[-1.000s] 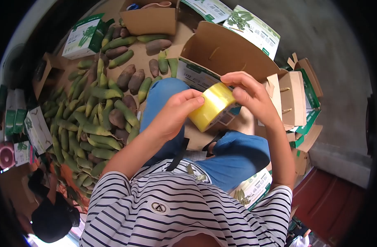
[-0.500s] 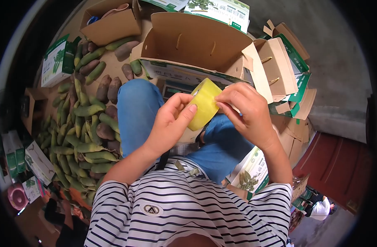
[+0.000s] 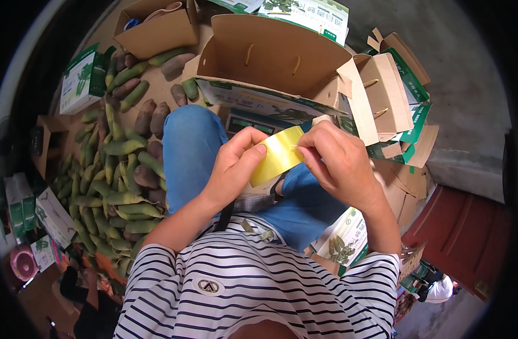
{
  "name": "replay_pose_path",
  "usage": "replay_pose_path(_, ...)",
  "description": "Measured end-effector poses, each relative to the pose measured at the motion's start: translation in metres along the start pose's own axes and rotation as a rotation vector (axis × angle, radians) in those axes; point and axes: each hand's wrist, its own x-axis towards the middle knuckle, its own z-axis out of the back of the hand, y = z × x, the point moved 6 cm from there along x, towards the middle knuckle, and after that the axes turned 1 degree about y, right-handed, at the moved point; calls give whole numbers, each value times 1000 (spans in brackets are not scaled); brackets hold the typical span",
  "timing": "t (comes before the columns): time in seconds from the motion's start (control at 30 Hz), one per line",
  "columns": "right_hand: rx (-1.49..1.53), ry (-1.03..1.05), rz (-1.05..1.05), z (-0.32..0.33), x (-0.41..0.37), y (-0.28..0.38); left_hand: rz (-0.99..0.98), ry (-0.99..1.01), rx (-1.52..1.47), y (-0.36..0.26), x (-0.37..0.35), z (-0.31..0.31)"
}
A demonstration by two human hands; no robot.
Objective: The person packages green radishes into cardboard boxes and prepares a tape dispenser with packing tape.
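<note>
A wide roll of yellow packing tape [image 3: 279,155] is held over my lap, between my knees. My left hand [image 3: 235,166] grips its left side, thumb on the outer face and fingers curled behind. At the right edge, the thumb and fingertips of my right hand [image 3: 339,161] are pinched together on the end of the tape, with a small pale bit showing at the fingertips. Just beyond my hands stands an open cardboard box [image 3: 281,51] with cord handles. Below its front edge is a device with a display [image 3: 250,125], partly covered.
Long green radishes [image 3: 123,198] are heaped on the floor at left. Folded-open cartons [image 3: 389,96] lie at right, and a green and white box [image 3: 84,79] stands at upper left. Another carton [image 3: 157,31] holds items. A person [image 3: 98,305] is at lower left.
The tape roll has turned in my hands, and its broad shiny face now tilts more upward. Both hands keep their hold in nearly the same place. The view has shifted slightly.
</note>
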Motion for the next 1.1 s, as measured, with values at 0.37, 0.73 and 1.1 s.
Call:
replay_pose_path(0.37, 208, 91, -222, -14, -9, -10, 50, 21, 74, 9, 2, 3)
replay_pose_path(0.73, 716, 239, -674, -49, -27, -55, 523, 70, -528, 58, 8, -9)
replay_pose_path(1.1, 471, 192, -563, -56, -29, -65, 575, 74, -535, 67, 11, -3)
